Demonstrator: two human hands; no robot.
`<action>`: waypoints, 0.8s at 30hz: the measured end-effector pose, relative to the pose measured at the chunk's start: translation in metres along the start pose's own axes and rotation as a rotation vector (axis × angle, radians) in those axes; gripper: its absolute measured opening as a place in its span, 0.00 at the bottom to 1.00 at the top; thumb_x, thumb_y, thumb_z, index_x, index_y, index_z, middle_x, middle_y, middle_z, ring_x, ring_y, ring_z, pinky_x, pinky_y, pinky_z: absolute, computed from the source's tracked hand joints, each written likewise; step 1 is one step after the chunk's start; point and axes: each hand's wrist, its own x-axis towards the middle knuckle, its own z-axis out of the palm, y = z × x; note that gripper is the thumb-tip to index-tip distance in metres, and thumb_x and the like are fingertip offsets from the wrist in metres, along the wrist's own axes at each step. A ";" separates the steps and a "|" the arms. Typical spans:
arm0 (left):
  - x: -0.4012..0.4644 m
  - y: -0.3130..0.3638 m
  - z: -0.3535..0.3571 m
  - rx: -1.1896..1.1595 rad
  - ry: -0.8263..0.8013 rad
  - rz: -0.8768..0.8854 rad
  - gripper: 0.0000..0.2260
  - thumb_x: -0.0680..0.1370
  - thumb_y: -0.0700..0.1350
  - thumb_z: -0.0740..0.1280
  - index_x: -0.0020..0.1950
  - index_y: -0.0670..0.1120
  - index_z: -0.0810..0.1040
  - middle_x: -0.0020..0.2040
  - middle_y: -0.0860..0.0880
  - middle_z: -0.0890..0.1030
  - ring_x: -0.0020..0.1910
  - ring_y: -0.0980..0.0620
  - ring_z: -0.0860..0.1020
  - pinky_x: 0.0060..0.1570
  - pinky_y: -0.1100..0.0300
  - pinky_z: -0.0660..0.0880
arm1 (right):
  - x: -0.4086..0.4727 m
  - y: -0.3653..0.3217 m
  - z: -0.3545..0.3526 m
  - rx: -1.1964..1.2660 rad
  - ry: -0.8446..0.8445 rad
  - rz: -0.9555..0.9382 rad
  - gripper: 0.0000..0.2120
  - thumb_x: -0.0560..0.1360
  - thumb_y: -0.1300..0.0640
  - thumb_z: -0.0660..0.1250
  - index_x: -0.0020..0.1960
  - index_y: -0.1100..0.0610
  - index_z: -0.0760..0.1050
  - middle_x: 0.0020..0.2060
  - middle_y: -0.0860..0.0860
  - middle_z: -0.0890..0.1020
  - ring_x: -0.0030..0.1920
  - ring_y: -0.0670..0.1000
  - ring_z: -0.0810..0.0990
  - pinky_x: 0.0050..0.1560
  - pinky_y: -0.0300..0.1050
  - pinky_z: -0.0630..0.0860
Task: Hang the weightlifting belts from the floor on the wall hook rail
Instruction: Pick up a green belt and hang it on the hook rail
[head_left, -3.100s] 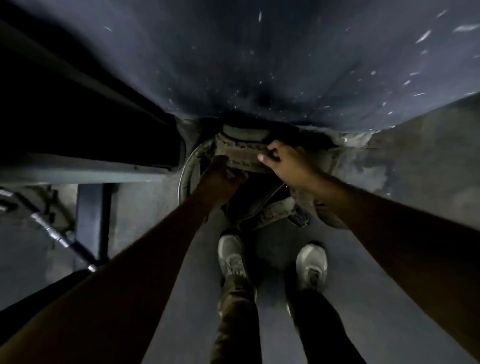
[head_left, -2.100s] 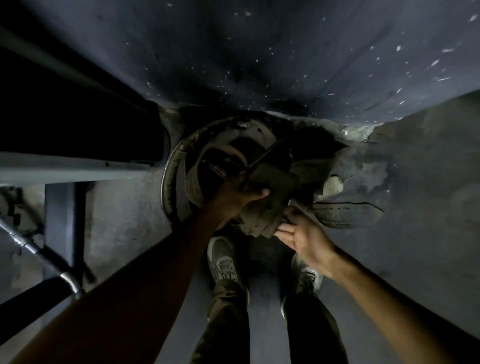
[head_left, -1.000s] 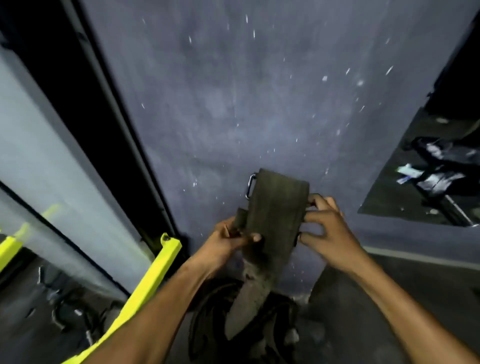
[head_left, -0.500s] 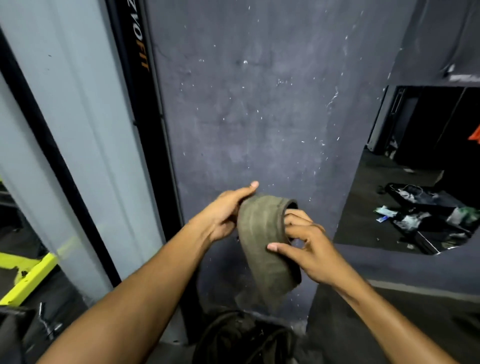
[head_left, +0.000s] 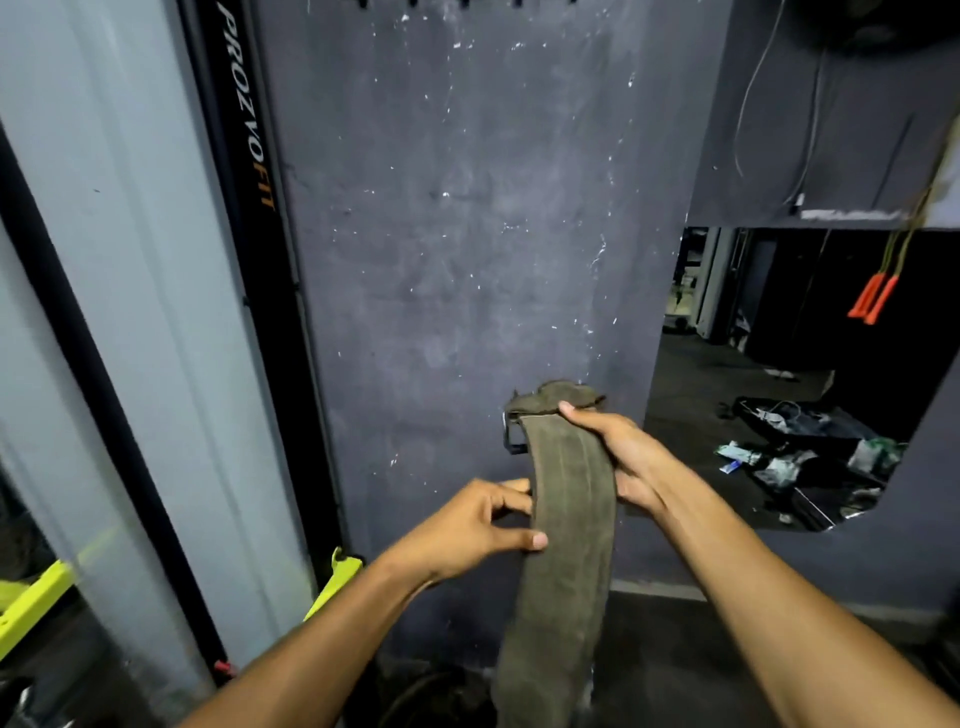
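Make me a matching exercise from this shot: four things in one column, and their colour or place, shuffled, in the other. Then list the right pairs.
Things:
1. belt
2. buckle
3. hooks
4. rope handles

Descriptions:
A. orange, hanging at the right
B. top edge of the view, on the wall
C. olive, held by the left hand and right hand
D. metal, at the belt's upper end

Pairs: 1-C, 2-D, 3-B, 4-A
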 end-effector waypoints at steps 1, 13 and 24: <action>-0.004 -0.002 0.005 -0.046 -0.007 -0.056 0.13 0.79 0.41 0.72 0.63 0.38 0.83 0.70 0.47 0.80 0.73 0.48 0.75 0.76 0.53 0.67 | 0.003 0.002 0.000 -0.063 0.043 -0.052 0.19 0.73 0.54 0.76 0.59 0.65 0.83 0.47 0.61 0.89 0.45 0.57 0.89 0.44 0.50 0.85; 0.065 0.062 -0.015 -0.415 0.590 -0.153 0.20 0.83 0.47 0.67 0.61 0.29 0.79 0.57 0.33 0.84 0.53 0.42 0.83 0.61 0.48 0.79 | -0.018 0.023 0.009 -0.349 -0.091 -0.408 0.25 0.72 0.55 0.78 0.67 0.55 0.78 0.62 0.54 0.86 0.64 0.55 0.84 0.65 0.50 0.80; 0.083 0.099 -0.021 -0.088 0.442 0.187 0.05 0.85 0.46 0.63 0.60 0.48 0.71 0.43 0.61 0.78 0.45 0.61 0.77 0.48 0.65 0.77 | -0.016 -0.010 0.023 -0.453 0.350 -0.827 0.15 0.75 0.34 0.70 0.56 0.41 0.79 0.50 0.42 0.87 0.51 0.42 0.87 0.47 0.35 0.81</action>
